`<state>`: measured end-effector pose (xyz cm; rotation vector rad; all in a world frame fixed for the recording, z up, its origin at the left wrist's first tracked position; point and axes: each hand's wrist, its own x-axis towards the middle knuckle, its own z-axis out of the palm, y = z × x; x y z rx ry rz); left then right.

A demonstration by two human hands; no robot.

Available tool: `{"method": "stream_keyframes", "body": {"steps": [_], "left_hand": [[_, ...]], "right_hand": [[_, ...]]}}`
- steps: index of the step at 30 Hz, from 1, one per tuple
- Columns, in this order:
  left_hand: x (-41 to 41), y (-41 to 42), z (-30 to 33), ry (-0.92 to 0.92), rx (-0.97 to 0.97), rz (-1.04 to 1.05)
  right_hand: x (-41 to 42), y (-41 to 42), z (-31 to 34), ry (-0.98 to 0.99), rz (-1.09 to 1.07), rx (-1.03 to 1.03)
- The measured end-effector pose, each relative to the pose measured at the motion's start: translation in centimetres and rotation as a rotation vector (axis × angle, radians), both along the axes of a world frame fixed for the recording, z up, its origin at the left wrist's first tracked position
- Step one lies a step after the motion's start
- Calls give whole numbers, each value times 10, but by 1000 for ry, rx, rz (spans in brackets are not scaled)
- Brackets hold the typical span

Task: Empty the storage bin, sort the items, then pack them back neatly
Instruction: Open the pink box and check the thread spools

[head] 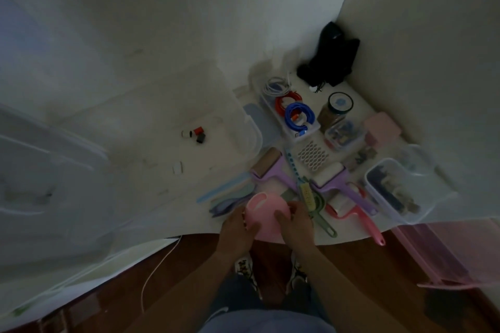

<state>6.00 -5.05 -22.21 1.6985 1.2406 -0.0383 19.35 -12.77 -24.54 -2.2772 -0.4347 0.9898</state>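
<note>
A round pink plastic object (266,209) sits at the near edge of the white table (162,197). My left hand (238,232) grips its left side and my right hand (293,224) grips its right side. The big clear storage bin (238,127) stands on the table to the left, with a few small items (196,134) on its floor. Sorted things lie to the right: two purple lint rollers (273,173), a pink lint roller (359,219), a narrow clear tray of coiled red, blue and white cables (293,113), and small clear boxes (392,192) holding small items.
A black bag (332,59) fills the far corner by the white walls. A round lidded jar (336,108) and a pink box (381,127) stand near it. A pink lid (438,254) leans at the right table edge. A clear lid (40,170) lies at left. Brown floor below.
</note>
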Motion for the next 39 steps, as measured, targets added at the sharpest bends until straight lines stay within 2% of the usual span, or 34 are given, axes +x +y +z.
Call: {"method": "stream_keyframes", "body": {"steps": [4, 7, 10, 14, 17, 20, 24, 26, 34, 39], "left_hand": [[-1, 1, 35, -25, 68, -20], [-14, 19, 78, -92, 210, 2], [-38, 47, 121, -124, 351, 45], [-75, 102, 137, 25, 466, 104], [-106, 148, 114, 172, 394, 161], [-120, 190, 79, 206, 351, 187], [-96, 243, 33, 185, 396, 21], [-76, 268, 12, 192, 424, -51], [-27, 320, -58, 276, 542, -168], [-15, 319, -83, 259, 629, -108]], "right_hand": [[-4, -2, 30, -123, -58, 63], [-6, 14, 86, -219, -65, 263], [-11, 46, 152, -183, 30, 453], [-24, 101, 186, -153, 226, 544], [-32, 142, 173, -182, 386, 467], [-31, 187, 138, -217, 538, 296], [-21, 255, 81, -267, 733, -9], [-17, 287, 53, -291, 798, -82], [-30, 358, -38, -385, 884, -118], [-34, 372, -49, -445, 882, -96]]}}
